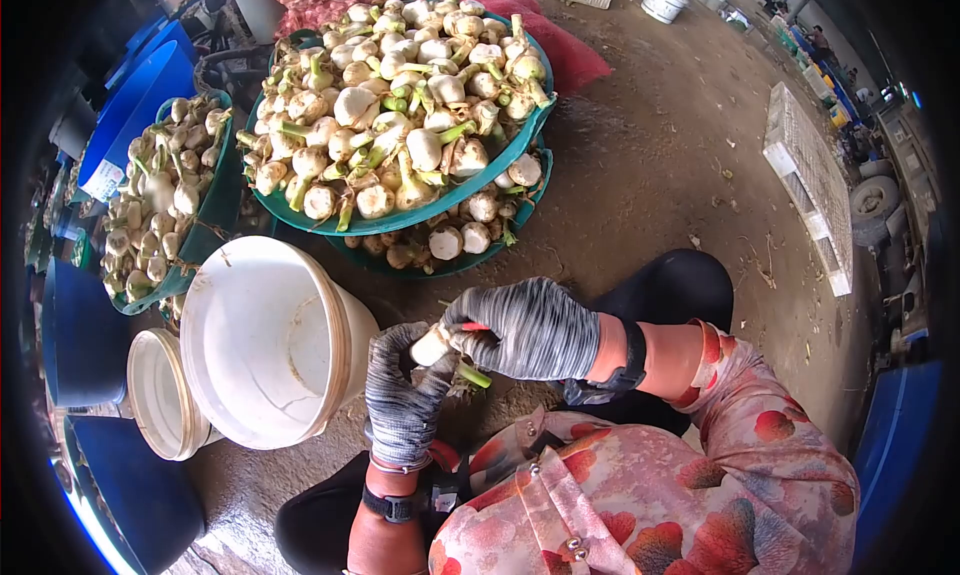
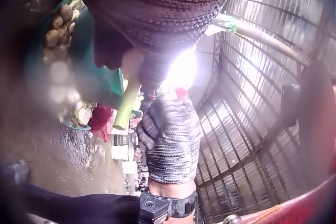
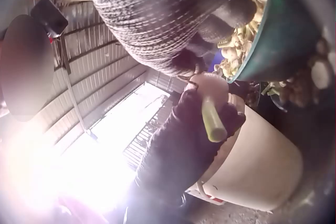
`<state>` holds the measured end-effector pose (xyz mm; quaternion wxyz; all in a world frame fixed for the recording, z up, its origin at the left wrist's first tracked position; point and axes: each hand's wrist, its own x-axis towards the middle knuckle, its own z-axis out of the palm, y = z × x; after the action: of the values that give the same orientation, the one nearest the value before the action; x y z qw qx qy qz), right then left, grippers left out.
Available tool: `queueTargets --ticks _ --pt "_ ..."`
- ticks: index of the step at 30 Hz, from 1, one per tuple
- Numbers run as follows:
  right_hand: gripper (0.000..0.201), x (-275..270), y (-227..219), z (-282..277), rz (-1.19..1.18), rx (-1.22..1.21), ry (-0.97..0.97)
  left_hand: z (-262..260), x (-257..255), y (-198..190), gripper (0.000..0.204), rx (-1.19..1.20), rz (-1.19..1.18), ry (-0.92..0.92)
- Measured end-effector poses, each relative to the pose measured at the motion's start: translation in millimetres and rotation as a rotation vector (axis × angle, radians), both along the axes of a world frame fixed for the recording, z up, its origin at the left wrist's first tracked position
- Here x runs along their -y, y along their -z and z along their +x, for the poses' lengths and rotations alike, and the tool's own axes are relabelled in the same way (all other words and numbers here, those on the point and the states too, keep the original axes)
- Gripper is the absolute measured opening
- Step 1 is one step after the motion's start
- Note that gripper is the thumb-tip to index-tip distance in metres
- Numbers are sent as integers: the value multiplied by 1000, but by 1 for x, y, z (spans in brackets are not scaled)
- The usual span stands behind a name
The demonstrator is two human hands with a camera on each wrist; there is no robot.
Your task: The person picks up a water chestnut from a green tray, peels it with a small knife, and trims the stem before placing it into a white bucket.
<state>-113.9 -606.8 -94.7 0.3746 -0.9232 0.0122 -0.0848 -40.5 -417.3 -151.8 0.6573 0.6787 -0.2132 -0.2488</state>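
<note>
Head view: the bulb (image 1: pixel 431 346) is out in front of my chest, pale, between my two gloved hands, its green stem (image 1: pixel 472 376) pointing down and away to the side of my right hand. My left hand (image 1: pixel 404 400) has its fingers curled round the bulb. My right hand (image 1: pixel 535 337) is closed too, up against the bulb, with a bit of a red thing (image 1: pixel 474 327) showing at its thumb and fingers; too little of it shows for me to say what it is. In the right wrist view the stem sticks out past my left fingers, its cut end toward the camera.

I wear a black band (image 1: pixel 388 505) on my left wrist and a black strap (image 1: pixel 632 358) on my right. Just beside my left hand a big white bucket (image 1: pixel 262 335) stands tilted, its mouth toward me, and a smaller bucket (image 1: pixel 160 400) is on its far side. Beyond my hands a green basin (image 1: pixel 400 225) is heaped with garlic, above a lower basin (image 1: pixel 455 267) that holds more. Another basin (image 1: pixel 205 237) of garlic is off to the left, near blue tubs (image 1: pixel 82 340). Behind the heap lies a red net (image 1: pixel 560 50), and well off to my right a white crate (image 1: pixel 805 190) rests on the floor (image 1: pixel 690 165)
</note>
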Motion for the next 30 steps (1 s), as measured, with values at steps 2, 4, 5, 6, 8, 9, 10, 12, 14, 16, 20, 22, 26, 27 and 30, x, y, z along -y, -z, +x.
queueTargets --ticks 2,4,5,6,8,9,10,12,14,16,20,22,26,27,30 --pt "18 -1 1 -2 -64 -16 -17 0 1 5 39 93 60 0" --pt "21 -3 2 -2 -195 -43 -61 0 1 9 40 405 116 3" --pt "21 -4 3 -2 -192 -46 -59 1 1 8 40 402 118 6" --pt "21 -5 3 -1 -214 -65 -62 1 1 7 39 438 135 9" --pt "20 -4 4 3 -163 -101 -40 -1 1 5 39 471 153 17" --pt "20 -5 6 4 -161 -103 -37 -2 1 5 37 331 77 21" --pt "21 -5 8 6 -55 -89 41 -3 1 4 36 192 1 24" --pt "18 0 19 8 150 -33 120 -4 5 -8 36 8 -64 6" --pt "19 7 24 11 168 -41 141 -2 1 -16 38 -202 -157 13" --pt "18 12 25 13 223 -59 168 2 -5 -14 39 -247 -170 11" --pt "16 8 11 9 168 25 140 4 -6 -11 40 -260 -168 -13" --pt "19 3 5 4 69 137 31 2 -3 -2 39 -124 -106 -47" --pt "20 -5 2 0 -122 103 -59 6 -4 4 39 272 61 25" --pt "20 -5 4 0 -179 81 -83 6 -4 1 39 270 59 28" --pt "24 -8 4 2 -242 21 -71 5 -1 -1 38 435 127 48"
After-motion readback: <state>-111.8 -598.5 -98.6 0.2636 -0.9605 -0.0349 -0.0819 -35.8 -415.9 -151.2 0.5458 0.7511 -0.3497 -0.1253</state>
